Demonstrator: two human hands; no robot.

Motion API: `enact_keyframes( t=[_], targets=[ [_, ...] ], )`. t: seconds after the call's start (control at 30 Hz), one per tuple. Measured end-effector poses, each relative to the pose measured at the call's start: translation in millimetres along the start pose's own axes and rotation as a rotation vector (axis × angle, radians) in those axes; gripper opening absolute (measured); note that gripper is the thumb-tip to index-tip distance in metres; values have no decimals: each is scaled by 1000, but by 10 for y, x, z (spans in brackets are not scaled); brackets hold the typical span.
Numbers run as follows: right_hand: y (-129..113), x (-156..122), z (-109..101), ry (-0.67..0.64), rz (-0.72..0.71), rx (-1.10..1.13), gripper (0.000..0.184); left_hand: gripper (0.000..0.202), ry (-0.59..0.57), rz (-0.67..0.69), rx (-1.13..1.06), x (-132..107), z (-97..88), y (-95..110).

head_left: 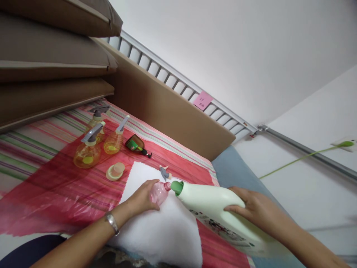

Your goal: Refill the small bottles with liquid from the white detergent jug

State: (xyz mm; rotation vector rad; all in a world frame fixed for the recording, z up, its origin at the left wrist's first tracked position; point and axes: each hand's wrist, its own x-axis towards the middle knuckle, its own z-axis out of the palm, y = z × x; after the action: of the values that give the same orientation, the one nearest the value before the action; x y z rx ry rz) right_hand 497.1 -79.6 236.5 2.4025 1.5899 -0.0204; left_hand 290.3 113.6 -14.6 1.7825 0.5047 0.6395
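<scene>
My left hand (142, 199) is wrapped round a small clear pink bottle (159, 192), tilted with its open neck facing right. Tipped toward it is a large pale green jug (209, 199), whose darker green spout (176, 187) meets or nearly meets the bottle's mouth. The fingers of my right hand (251, 208) close round the jug's handle. I cannot see whether liquid is flowing. Beneath both lies a white cloth (173, 227) with a scalloped edge. A grey spray head (165, 172) rests at the cloth's far edge.
Several spray bottles holding yellow liquid, one in front (87, 153), stand on the left on red plastic sheeting (80, 193). Near them lie a brown pump bottle (136, 144) and a round pale cap (115, 171). Stacked cushions (52, 44) rise at left; a brown board (167, 108) stands behind.
</scene>
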Motion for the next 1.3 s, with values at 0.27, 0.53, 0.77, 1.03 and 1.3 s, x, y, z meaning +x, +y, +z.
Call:
enact_keyframes(
  t=[0.27, 0.53, 0.77, 1.03, 1.3],
  targets=[
    [-19, 16, -31, 13, -27, -18, 43, 90, -17, -10, -1, -12, -2, 0],
    [12, 33, -42, 24, -39, -51, 44, 92, -34, -12, -5, -10, -10, 8],
    [-20, 43, -76, 50, -68, -76, 44, 92, -8, -7, -19, -4, 7, -33],
    [-37, 61, -109, 54, -83, -86, 45, 92, -8, -7, -20, -3, -2, -11],
    [-40, 81, -148, 38, -74, -83, 47, 90, -18, -2, -36, -19, -17, 23]
  ],
)
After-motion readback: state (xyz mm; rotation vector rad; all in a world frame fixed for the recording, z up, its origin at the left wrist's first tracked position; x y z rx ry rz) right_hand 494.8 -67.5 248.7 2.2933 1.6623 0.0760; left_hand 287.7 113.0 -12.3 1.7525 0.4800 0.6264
